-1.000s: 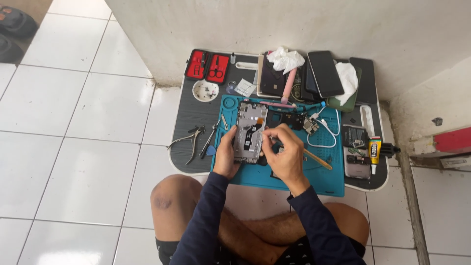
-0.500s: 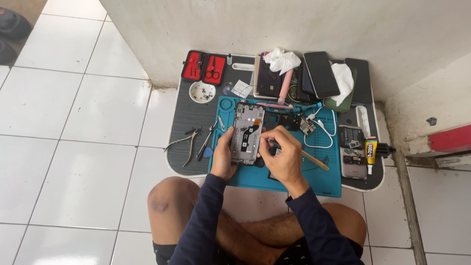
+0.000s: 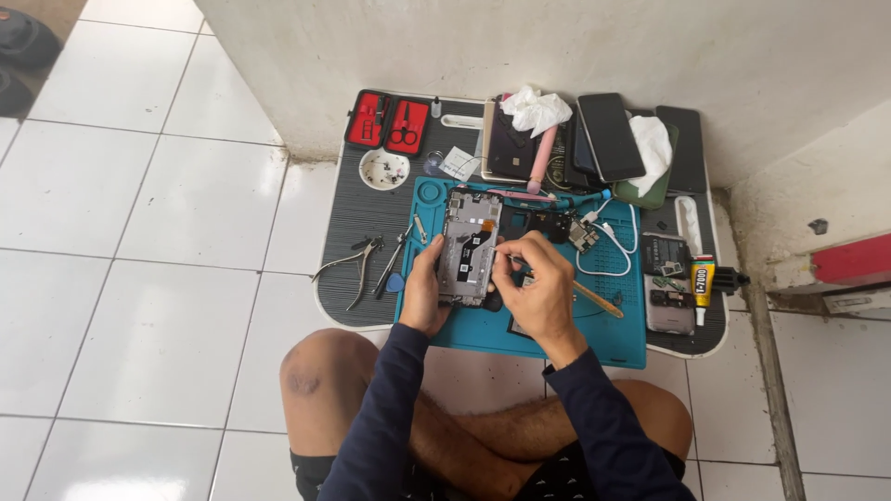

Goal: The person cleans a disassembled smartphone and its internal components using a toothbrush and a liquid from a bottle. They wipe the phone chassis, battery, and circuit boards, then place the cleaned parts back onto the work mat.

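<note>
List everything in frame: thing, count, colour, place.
opened phone: 1, grey insides, on blue mat, under both hands
blue mat: 1, teal, front of tray
tray: 1, dark ribbed, on white tile floor
tool case: 1, red lining, tray back left
small dish: 1, white, below case
pliers: 1, metal, tray left
black phones: several, tray back
white tissues: 2, on the phones
glue tube: 1, yellow and black, tray right
left hand: holds phone's left edge
right hand: fingertips on phone, grip unclear
</note>
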